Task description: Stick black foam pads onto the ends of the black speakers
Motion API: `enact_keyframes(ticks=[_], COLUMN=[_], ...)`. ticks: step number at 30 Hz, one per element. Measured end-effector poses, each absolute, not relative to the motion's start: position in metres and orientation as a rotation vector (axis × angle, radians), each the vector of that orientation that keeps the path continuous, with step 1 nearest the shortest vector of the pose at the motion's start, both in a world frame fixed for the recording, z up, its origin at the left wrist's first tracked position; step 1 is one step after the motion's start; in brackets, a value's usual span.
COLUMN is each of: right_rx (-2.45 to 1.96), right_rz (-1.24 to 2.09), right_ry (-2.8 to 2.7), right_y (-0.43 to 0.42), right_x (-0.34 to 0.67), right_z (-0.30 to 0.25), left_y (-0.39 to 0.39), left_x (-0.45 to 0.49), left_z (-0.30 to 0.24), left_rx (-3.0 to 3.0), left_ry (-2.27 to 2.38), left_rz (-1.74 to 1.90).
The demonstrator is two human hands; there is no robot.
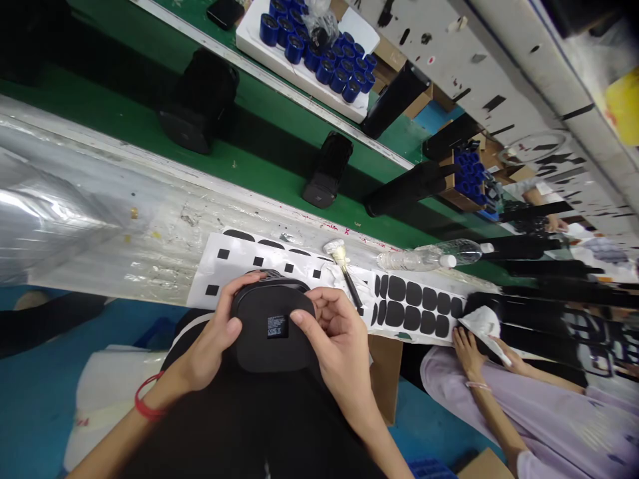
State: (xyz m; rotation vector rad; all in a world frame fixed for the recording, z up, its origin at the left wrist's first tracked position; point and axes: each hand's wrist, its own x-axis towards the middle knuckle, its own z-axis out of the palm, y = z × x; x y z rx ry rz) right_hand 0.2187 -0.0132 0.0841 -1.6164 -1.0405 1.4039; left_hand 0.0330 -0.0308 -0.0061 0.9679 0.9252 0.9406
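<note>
I hold a black rounded device [267, 326] with a small label on its flat face, close to my lap. My left hand [212, 342] wraps its left side, thumb on the face. My right hand [334, 339] grips its right side, fingers curled over the top edge. Just beyond it on the bench lies a white sheet with small black square pads [239, 256]. To the right sits a second sheet of larger black rounded pads [414, 306]. A small brush [344, 266] rests between the two sheets.
A clear plastic bottle [429, 256] lies on the bench. Black devices [327, 169] stand on the green conveyor [124, 120], with a tray of blue rolls [319, 50] behind. A co-worker's hand [469, 349] at the right holds a white cloth.
</note>
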Motion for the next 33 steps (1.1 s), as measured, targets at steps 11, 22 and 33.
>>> enact_keyframes(ticks=[11, 22, 33], right_rx=[-1.633, -1.643, -1.629], right_rz=[1.393, 1.019, 1.354], right_ry=[-1.059, -1.482, -1.260], right_y=[-0.014, -0.016, -0.001], right_x=[0.220, 0.225, 0.231], right_z=[0.085, 0.092, 0.075], left_y=[-0.028, -0.024, -0.013], left_x=[0.025, 0.041, 0.042], left_z=[0.002, 0.005, 0.030], left_rx=[1.144, 0.965, 0.959], left_ry=[0.912, 1.148, 1.239], left_rz=[0.871, 0.970, 0.899])
